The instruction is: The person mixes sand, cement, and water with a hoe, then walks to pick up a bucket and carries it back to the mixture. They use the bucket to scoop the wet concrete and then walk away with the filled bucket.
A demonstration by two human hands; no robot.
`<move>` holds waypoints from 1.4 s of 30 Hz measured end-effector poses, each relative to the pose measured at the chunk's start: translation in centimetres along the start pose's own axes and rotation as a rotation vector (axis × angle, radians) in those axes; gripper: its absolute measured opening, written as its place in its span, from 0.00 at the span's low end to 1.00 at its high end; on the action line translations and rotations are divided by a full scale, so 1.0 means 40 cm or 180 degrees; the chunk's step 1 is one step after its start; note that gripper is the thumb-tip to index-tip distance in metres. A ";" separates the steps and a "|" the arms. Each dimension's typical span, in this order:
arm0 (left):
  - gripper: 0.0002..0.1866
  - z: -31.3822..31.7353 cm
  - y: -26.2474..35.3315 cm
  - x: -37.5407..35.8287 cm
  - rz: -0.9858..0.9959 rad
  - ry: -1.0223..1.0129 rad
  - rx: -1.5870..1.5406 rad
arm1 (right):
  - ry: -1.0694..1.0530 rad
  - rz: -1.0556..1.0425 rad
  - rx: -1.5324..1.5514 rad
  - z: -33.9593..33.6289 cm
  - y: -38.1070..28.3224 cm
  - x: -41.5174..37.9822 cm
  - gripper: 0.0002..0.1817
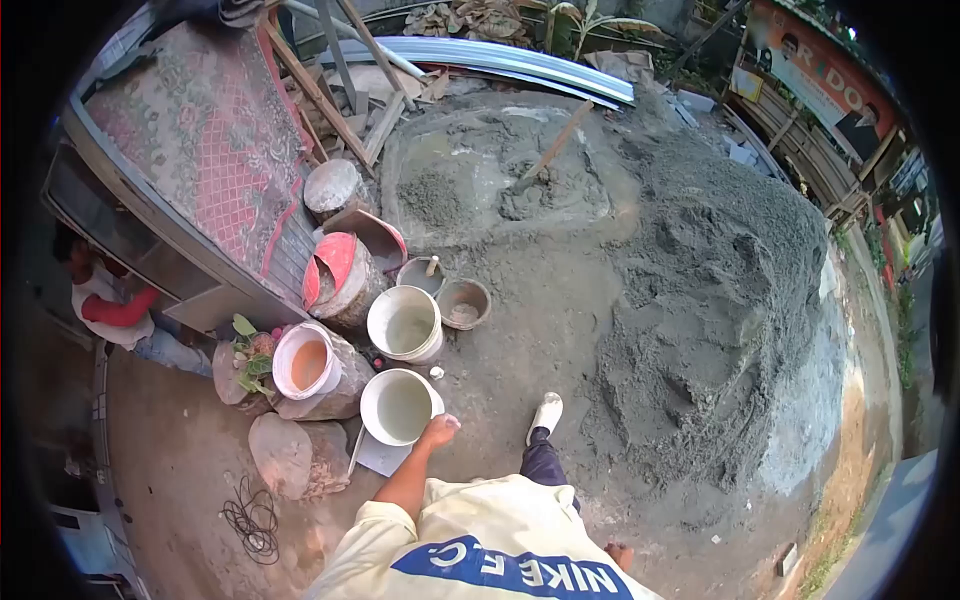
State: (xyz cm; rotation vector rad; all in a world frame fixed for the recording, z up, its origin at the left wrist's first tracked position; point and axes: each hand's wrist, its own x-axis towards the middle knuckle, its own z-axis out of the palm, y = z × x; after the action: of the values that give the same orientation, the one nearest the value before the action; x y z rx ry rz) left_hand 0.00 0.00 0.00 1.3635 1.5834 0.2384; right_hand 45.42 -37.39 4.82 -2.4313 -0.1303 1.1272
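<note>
Left hand [437,432] was at the right side of a round white plastic bucket [398,407] with grey contents, beside its rim. The fingers looked curled; whether they gripped the bucket could not be told. Right hand [620,556] was low, beside the cream shirt [490,510] with a blue printed panel, and mostly hidden; its state could not be told.

The bucket sat near a flat pale board [382,458], which showed below it. Just beyond stood a second white bucket [405,322], also with grey contents. To its left, a white bucket with orange-brown contents [307,363] stood near a green leafy plant [250,352]. Beyond the second bucket were a small grey pail [421,276] and a small round brownish tub [464,303], side by side.

A coil of thin dark wire [250,520] lay on the ground at left. One white boot [546,412] pointed forward. A large grey sandy heap [700,330] covered the right side. Farther ahead, a tool with a long wooden handle [563,140] stood tilted in wet grey mix [575,195]. At far left, a person in a red-sleeved top [112,305] leaned near a dark frame.
</note>
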 end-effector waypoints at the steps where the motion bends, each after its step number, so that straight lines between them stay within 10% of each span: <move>1: 0.16 0.003 -0.010 -0.016 0.0001 -0.0055 -0.0023 | 0.0025 -0.0122 -0.0670 -0.025 -0.035 -0.029 0.09; 5: 0.13 0.081 0.002 0.088 -0.0323 0.0638 -0.0329 | 0.0436 0.0973 0.0639 -0.045 -0.196 0.408 0.12; 8: 0.14 0.079 0.132 0.064 -0.1516 0.0466 -0.0719 | 0.0239 -0.0030 0.1380 -0.026 -0.582 0.586 0.10; 12: 0.12 0.181 -0.136 0.189 0.0044 0.0013 0.0309 | -0.0288 -0.1545 0.0665 0.082 -1.121 0.668 0.11; 15: 0.14 0.147 0.191 0.247 -0.1058 0.0752 -0.0589 | -0.0783 -0.1860 0.0536 0.204 -1.459 0.674 0.11; 20: 0.16 0.117 0.383 0.528 -0.1048 0.0582 -0.0082 | -0.1528 -0.1999 0.0796 0.367 -1.821 0.701 0.11; 22: 0.18 0.095 0.480 0.655 -0.1356 0.0169 -0.0444 | -0.1557 -0.2215 0.0465 0.403 -1.921 0.741 0.11; 24: 0.16 0.106 0.438 0.835 0.0062 0.0127 0.0253 | -0.1366 -0.2495 -0.0109 0.399 -2.030 0.772 0.10; 29: 0.09 -0.072 0.982 1.104 -0.1110 0.0669 -0.1681 | -0.1241 -0.1788 -0.1683 0.206 -2.070 0.994 0.09; 36: 0.10 -0.239 1.395 1.445 -0.0601 0.0443 -0.2374 | -0.0521 -0.0931 0.0548 0.007 -2.354 1.038 0.10; 42: 0.13 -0.173 1.530 1.616 -0.0831 0.0310 -0.2051 | -0.0328 -0.0900 0.0435 0.009 -2.369 1.197 0.08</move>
State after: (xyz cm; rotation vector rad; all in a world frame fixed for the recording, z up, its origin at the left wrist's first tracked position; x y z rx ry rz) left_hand 41.95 78.07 10.67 0.6511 1.5567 0.6013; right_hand 86.52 60.18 12.75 -2.1542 -0.4027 1.0936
